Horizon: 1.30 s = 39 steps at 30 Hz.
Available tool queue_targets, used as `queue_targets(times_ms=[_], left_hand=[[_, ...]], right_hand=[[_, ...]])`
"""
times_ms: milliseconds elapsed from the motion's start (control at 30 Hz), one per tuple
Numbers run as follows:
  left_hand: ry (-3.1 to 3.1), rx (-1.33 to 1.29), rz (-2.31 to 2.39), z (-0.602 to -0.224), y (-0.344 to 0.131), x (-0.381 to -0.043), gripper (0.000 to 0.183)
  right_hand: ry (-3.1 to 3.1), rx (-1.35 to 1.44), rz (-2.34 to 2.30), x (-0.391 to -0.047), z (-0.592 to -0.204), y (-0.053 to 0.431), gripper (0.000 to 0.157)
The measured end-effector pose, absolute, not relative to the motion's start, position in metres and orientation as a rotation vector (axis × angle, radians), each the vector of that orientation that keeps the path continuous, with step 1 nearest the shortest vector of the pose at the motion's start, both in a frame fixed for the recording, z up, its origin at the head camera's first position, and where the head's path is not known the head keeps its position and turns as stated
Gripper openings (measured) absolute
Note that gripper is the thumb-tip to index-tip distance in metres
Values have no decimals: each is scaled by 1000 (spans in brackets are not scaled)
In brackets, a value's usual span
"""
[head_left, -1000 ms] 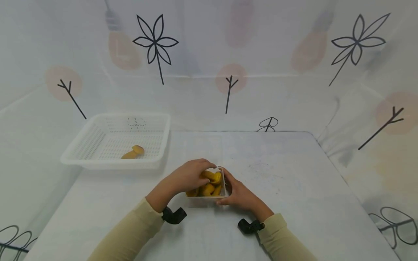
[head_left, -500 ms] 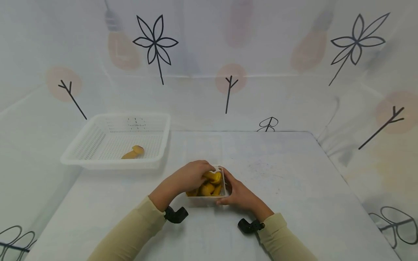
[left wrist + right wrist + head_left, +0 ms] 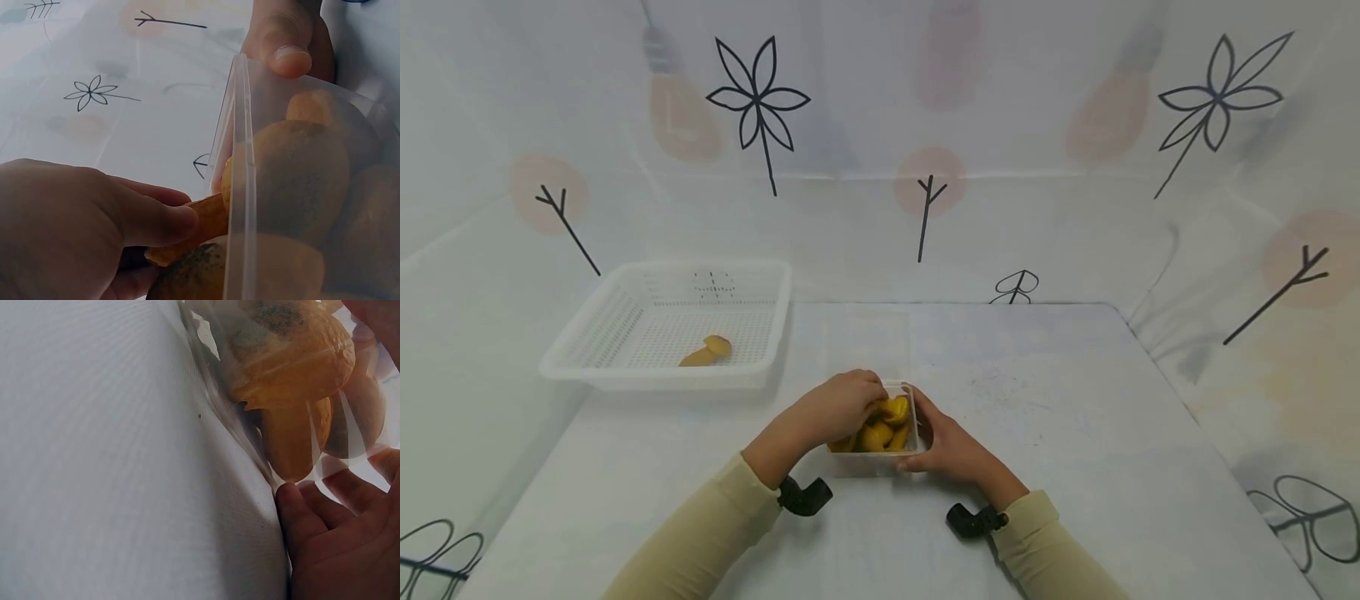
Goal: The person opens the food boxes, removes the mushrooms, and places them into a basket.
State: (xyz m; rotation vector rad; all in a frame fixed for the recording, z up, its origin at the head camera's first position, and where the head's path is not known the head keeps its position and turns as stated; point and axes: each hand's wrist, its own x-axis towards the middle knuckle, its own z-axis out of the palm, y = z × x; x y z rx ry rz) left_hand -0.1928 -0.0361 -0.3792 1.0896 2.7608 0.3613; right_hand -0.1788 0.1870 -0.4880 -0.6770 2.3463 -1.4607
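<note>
A white cloth printed with black line drawings rises beyond a clear plastic box and along both sides of it. Beneath the box spreads a white surface, with its far edge meeting the cloth. A white slotted basket stands beyond the box and to its left, well apart from it. Two light yellow sleeves reach in from the near side of the box, one to its left and one to its right. The right hand grips the box at its right side, thumb at the near corner and fingers by the far rim. The left hand comes over the left side of the box and pinches the stem of a mushroom between thumb and fingers; that mushroom is at the box's opening, its cap partly behind the wall in the left wrist view. Black wrist pieces sit on both wrists, on the near side of the box. Several other yellow-orange mushrooms lie heaped inside the box, and a single paler mushroom lies in the basket to the box's left.
</note>
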Motion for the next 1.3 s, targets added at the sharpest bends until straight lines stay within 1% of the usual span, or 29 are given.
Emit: queue_targets(times_ms=[400, 633, 800, 1300], left_hand=[[2787, 1064, 418, -379, -39, -195, 28], [2781, 1036, 587, -382, -45, -197, 27], [2756, 968, 755, -386, -50, -204, 25], [2609, 762, 1065, -387, -64, -224, 23]], right_hand=[[2384, -676, -1422, -179, -488, 187, 117], [2383, -670, -1413, -179, -489, 188, 115], [2386, -677, -1412, -179, -488, 188, 114], [2407, -674, -1410, -178, -486, 187, 114]])
